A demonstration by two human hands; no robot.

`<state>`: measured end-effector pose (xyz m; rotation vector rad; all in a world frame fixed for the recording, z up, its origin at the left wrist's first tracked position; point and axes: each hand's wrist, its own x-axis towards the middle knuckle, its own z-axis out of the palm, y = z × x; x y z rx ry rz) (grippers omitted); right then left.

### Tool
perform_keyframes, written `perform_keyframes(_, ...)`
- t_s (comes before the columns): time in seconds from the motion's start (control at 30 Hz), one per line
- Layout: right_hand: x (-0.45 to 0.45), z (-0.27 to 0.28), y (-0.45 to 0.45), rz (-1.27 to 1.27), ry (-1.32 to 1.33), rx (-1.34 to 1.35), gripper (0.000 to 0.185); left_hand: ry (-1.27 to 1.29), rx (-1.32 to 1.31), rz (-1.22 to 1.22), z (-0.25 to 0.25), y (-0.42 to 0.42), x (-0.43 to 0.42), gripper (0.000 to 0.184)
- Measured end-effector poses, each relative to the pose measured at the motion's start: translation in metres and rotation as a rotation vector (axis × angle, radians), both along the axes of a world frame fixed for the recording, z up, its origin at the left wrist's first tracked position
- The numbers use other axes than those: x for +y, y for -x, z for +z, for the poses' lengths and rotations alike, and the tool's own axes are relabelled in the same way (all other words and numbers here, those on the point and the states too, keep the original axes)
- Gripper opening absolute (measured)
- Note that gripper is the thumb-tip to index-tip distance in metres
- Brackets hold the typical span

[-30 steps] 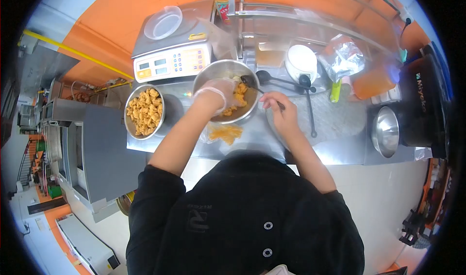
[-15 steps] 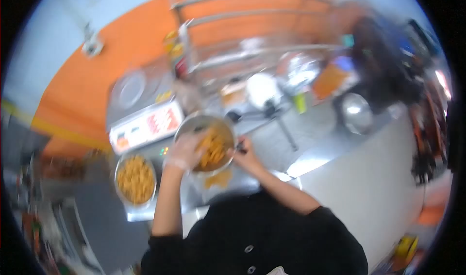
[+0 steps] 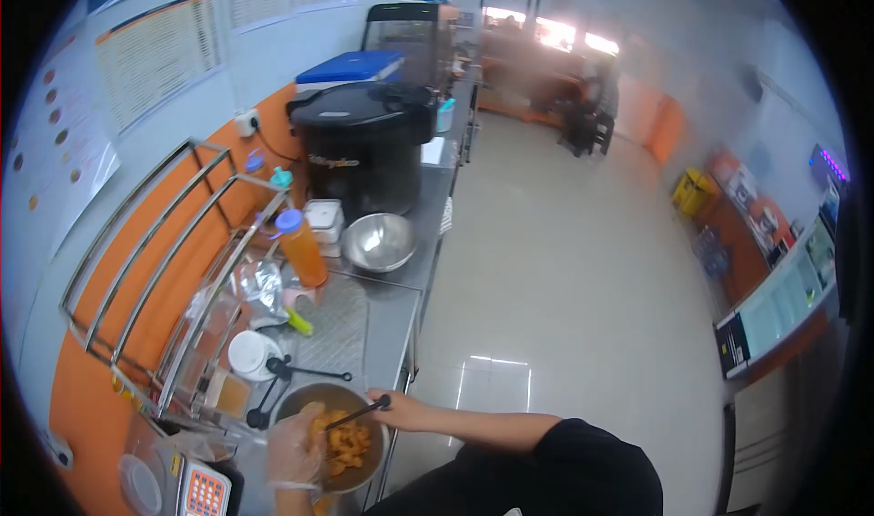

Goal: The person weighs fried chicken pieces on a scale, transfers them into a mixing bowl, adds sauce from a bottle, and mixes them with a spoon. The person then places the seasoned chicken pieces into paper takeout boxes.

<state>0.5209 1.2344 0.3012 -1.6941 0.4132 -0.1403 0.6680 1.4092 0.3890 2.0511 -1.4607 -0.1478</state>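
A round metal bowl (image 3: pixel 373 480) with orange-brown food pieces (image 3: pixel 349 445) in it stands at the bottom of the view. My left hand (image 3: pixel 293 452), in a clear plastic glove, reaches over the bowl's left side to the food; its fingertips are partly hidden. At the bowl's right rim my right hand (image 3: pixel 393 414) is bare and closed around a black long-handled spoon (image 3: pixel 350 417). The spoon slants down into the bowl, and its head is hidden near my gloved fingers. Behind the bowl lie more black spoons (image 3: pixel 309 372), next to a white round container (image 3: pixel 254 354).
To the left is a scale (image 3: pixel 202 489) with orange keys. A metal rack (image 3: pixel 164 288) runs along the wall. Farther along the counter are an orange squeeze bottle (image 3: pixel 302 250), an empty metal bowl (image 3: pixel 380 242) and a large black cooker (image 3: pixel 362 147). A person (image 3: pixel 596 102) is in the background.
My view has swung up and to the right, showing more of the room. The bowl of food pieces on the left has left the view. Both hands stay at the metal bowl.
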Motion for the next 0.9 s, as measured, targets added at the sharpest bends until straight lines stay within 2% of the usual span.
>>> perform_keyframes(0.03, -0.019, -0.004, 0.022, -0.054, -0.051, 0.006, 0.019, -0.01, 0.001, -0.082, -0.002, 0.013, -0.028, 0.034)
perform_keyframes(0.1, -0.059, -0.005, 0.072, -0.167, 0.019, 0.019, 0.018, -0.072, 0.026, -0.221, 0.005, 0.045, -0.087, 0.034)
perform_keyframes(0.17, -0.094, -0.004, 0.121, -0.291, -0.145, 0.058, 0.017, -0.165, 0.074, -0.326, 0.008, 0.083, -0.147, 0.033)
perform_keyframes(0.2, -0.118, -0.002, 0.143, -0.347, -0.216, 0.073, 0.017, -0.16, 0.103, -0.402, 0.004, 0.099, -0.181, 0.033)
perform_keyframes(0.3, -0.184, -0.006, 0.206, -0.438, -0.204, 0.102, 0.016, -0.171, 0.206, -0.607, -0.015, 0.148, -0.278, 0.033)
perform_keyframes(0.4, -0.25, -0.006, 0.248, -0.528, -0.103, 0.138, 0.015, -0.271, 0.229, -0.645, -0.026, 0.19, -0.362, 0.032)
perform_keyframes(0.53, -0.355, -0.049, 0.267, -0.532, -0.173, 0.105, 0.015, -0.302, 0.141, -0.65, -0.046, 0.208, -0.463, 0.032)
perform_keyframes(0.63, -0.449, -0.097, 0.258, -0.512, 0.012, 0.088, 0.015, -0.331, 0.181, -0.581, -0.057, 0.201, -0.544, 0.031)
perform_keyframes(0.67, -0.48, -0.107, 0.256, -0.499, -0.025, 0.108, 0.015, -0.311, 0.183, -0.595, -0.063, 0.195, -0.575, 0.031)
perform_keyframes(0.77, -0.585, -0.091, 0.248, -0.525, -0.111, 0.126, 0.017, -0.248, 0.207, -0.615, -0.074, 0.176, -0.682, 0.031)
perform_keyframes(0.87, -0.698, -0.102, 0.259, -0.598, -0.133, 0.108, 0.017, -0.321, 0.173, -0.648, -0.042, 0.185, -0.813, 0.031)
perform_keyframes(0.9, -0.734, -0.092, 0.268, -0.657, -0.156, 0.092, 0.017, -0.306, 0.154, -0.738, -0.045, 0.187, -0.862, 0.031)
